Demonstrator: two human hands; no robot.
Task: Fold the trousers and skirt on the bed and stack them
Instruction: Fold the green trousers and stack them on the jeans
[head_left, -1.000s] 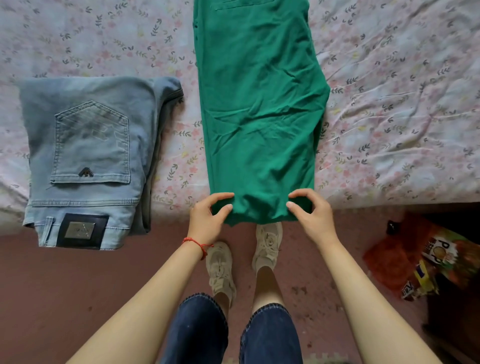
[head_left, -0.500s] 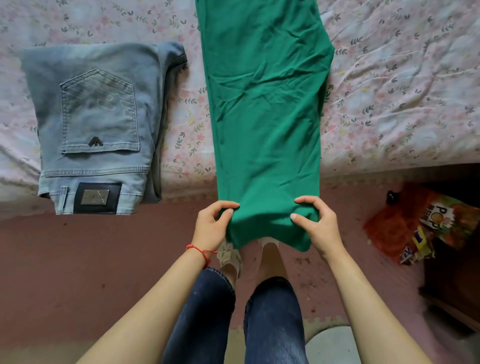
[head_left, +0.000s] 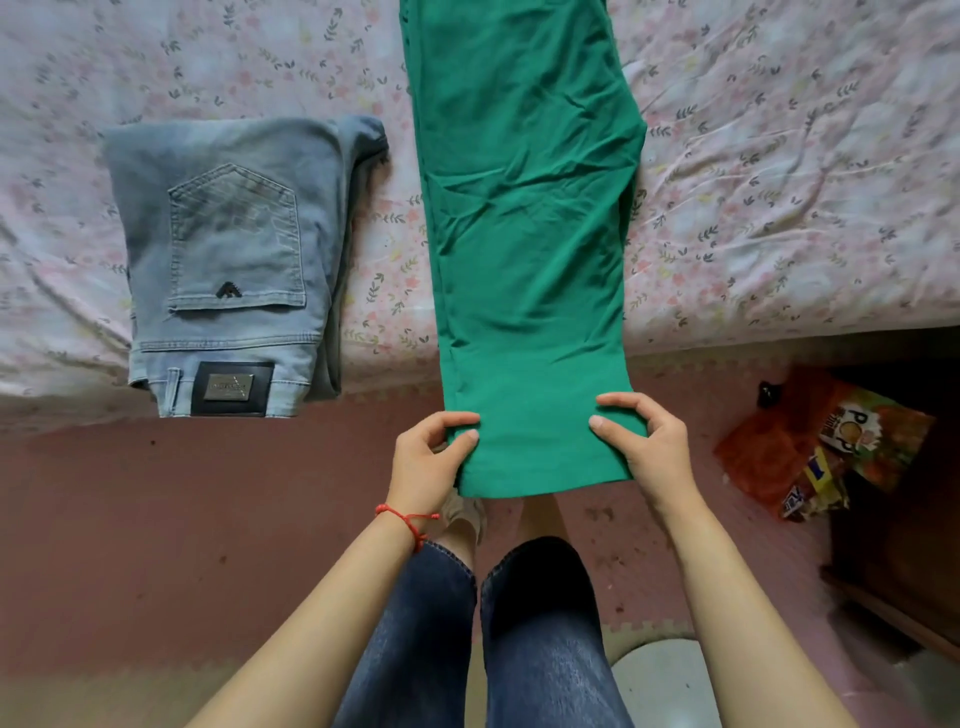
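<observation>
I see a bed (head_left: 779, 208) with a floral sheet. Long green trousers (head_left: 530, 249) lie lengthwise across it, their near end hanging past the edge over the floor. Folded light blue jeans (head_left: 234, 260) sit just left of them. My left hand (head_left: 423, 460) and right hand (head_left: 644, 447) each pinch a corner of the green hem.

- Green trousers (head_left: 524, 218) lie lengthwise at 12 o'clock, hem end hanging off the floral-sheeted bed (head_left: 779, 182).
- Left hand (head_left: 428, 457) pinches hem's left corner; right hand (head_left: 647, 447) pinches right corner.
- Folded light-blue jeans (head_left: 234, 260) at 10 o'clock, apart from the green pair.
- Snack bags (head_left: 841, 447) on floor, 3 o'clock.
</observation>
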